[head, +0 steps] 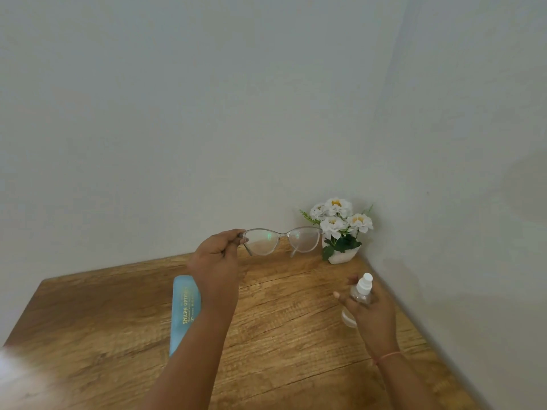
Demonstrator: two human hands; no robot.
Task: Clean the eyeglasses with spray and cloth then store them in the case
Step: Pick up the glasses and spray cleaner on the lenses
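Held the clear-framed eyeglasses (pixel 282 241) aloft by one outer corner, pinched in the curled fingers of the left hand (pixel 217 261), temples unfolded, lenses raised above the far edge of the wooden table (pixel 281 335). Gripped a small clear spray bottle (pixel 359 294) in the right hand (pixel 373 309), white nozzle up, lower and well apart from the glasses. Had the blue case (pixel 183 315) lying flat on the table, partly hidden under the left forearm. Stood a white pot of white flowers (pixel 340 229) in the far corner, just beyond the frame's other end.
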